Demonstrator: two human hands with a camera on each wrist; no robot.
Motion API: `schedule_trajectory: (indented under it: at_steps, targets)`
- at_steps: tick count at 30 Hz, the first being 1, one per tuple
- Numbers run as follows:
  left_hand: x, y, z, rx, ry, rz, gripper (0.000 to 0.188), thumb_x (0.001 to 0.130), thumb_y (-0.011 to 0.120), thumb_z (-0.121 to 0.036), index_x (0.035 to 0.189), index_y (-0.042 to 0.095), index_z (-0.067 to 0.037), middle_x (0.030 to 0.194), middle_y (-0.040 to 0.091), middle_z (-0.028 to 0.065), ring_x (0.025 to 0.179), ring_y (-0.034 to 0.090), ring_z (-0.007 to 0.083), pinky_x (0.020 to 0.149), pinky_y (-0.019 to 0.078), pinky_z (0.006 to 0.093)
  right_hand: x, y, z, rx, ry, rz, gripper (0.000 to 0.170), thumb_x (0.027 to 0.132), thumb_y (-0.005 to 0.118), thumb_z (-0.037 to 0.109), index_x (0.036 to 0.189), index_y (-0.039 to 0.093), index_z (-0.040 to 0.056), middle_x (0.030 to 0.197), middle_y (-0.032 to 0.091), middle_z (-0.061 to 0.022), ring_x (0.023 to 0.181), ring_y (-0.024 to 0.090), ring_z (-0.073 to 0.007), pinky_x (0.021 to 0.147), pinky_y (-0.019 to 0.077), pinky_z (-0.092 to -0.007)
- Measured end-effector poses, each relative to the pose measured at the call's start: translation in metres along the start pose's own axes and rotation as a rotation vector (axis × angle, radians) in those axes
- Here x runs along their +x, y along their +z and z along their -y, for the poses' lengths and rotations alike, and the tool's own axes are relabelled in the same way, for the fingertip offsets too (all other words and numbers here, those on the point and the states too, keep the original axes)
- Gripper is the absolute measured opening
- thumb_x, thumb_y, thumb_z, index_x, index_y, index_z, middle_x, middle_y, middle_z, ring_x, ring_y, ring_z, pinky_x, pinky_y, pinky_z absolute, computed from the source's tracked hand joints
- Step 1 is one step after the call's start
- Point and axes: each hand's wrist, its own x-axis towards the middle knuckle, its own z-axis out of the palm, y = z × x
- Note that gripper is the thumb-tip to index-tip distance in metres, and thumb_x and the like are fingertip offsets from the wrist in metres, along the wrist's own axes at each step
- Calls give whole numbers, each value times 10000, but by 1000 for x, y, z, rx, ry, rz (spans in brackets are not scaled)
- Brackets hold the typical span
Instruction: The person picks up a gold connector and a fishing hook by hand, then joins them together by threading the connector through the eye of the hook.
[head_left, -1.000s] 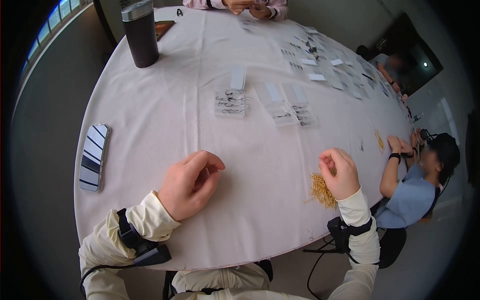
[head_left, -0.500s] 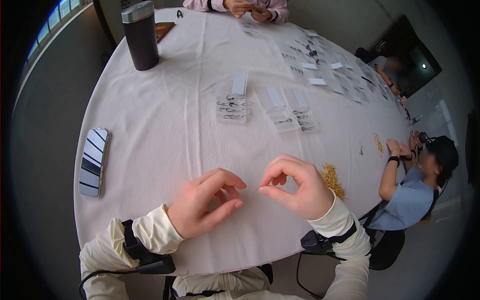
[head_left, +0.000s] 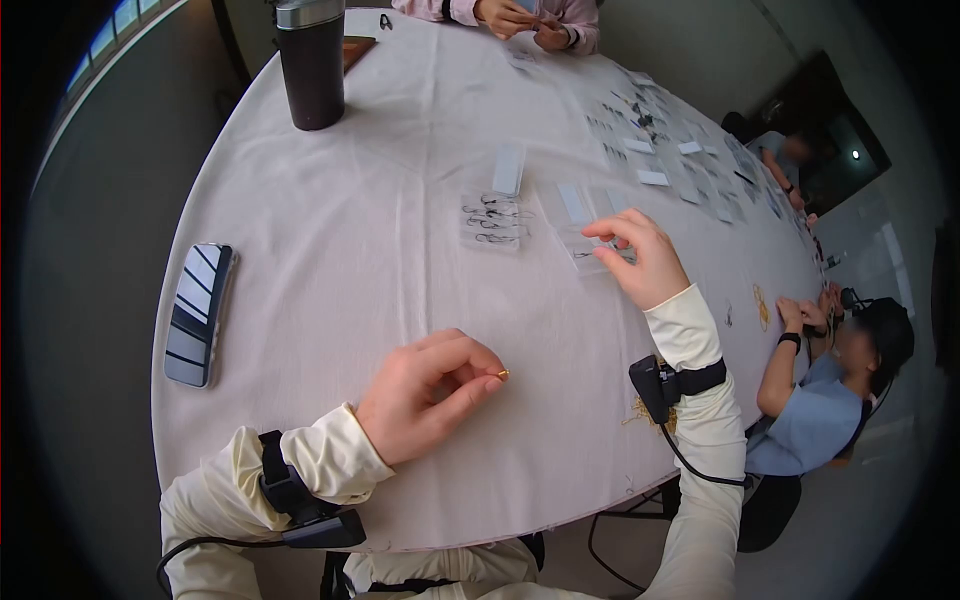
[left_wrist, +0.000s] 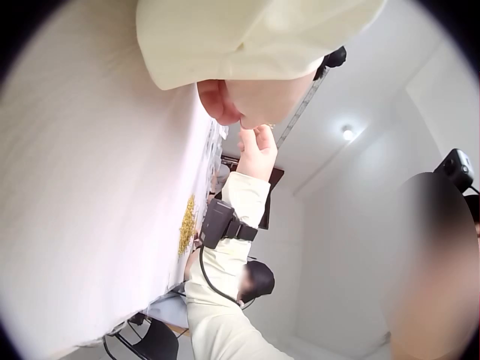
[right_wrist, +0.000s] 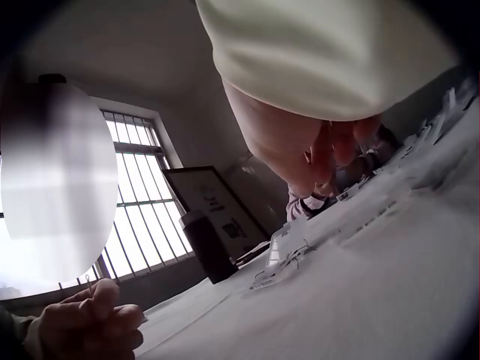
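Observation:
My left hand [head_left: 428,398] pinches a small gold piece [head_left: 504,375] between thumb and index fingertip, just over the cloth. My right hand [head_left: 645,258] is above the clear boxes at the middle right, thumb and fingers apart, with nothing visible between them. Beneath it lies a clear box [head_left: 580,240] holding dark hooks, partly covered by the hand. To its left another clear box [head_left: 490,222] with several dark hooks has its lid open. A pile of gold pieces [left_wrist: 187,225] lies on the cloth, mostly hidden by my right forearm in the head view.
A phone [head_left: 200,315] lies at the left edge of the table. A dark tumbler [head_left: 312,75] stands at the back left. Many small packs [head_left: 690,175] are spread at the back right. Other people sit at the far side and the right.
My right hand has moved from beside my left hand up and right to the clear boxes. The small piece is now in my left fingers. The head view has shifted slightly.

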Motion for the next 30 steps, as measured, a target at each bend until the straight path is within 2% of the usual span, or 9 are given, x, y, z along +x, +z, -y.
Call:
schedule_trajectory:
  at_steps: [1,5,11,16,24,30]
  targets:
    - [0,0,0,23,7,0,23,958,605,-15,958,624,-2,938,605,41,750,549,78,670,466,229,3,2,-3,2,28,88,212,819,686,72,1025,733,90,860,646,-50,886,583,-199,770,482,-324]
    - [0,-1,-1,21,-4,8,24,951,612,-22,950,628,-4,925,605,46,747,553,76,656,467,231,12,10,-6,21,35,137,175,824,688,96,991,740,89,865,657,-59,874,589,-199,774,478,-326]
    - [2,-2,-4,78,-16,30,25,945,622,-31,952,630,-8,923,609,51,751,580,90,652,480,240,17,21,-10,93,2,201,93,806,713,94,888,723,52,835,673,-50,752,597,-178,706,482,-306]
    - [1,-1,-4,69,-18,29,24,942,626,-32,950,633,-10,914,610,52,747,588,96,646,484,243,12,27,-8,121,33,40,65,836,710,89,865,706,32,825,677,-47,663,585,-154,595,455,-278]
    - [1,-1,-2,76,-9,28,25,945,625,-37,944,628,-12,906,611,48,724,571,88,626,472,236,0,7,-16,269,73,-51,68,885,673,81,905,670,16,842,671,-21,729,575,-115,654,430,-250]
    - [0,0,3,-6,-20,18,41,966,610,-49,974,595,-11,901,606,26,730,527,52,640,447,215,-26,-17,33,226,-11,-41,53,870,686,45,907,662,16,865,652,-30,748,568,-124,677,442,-257]
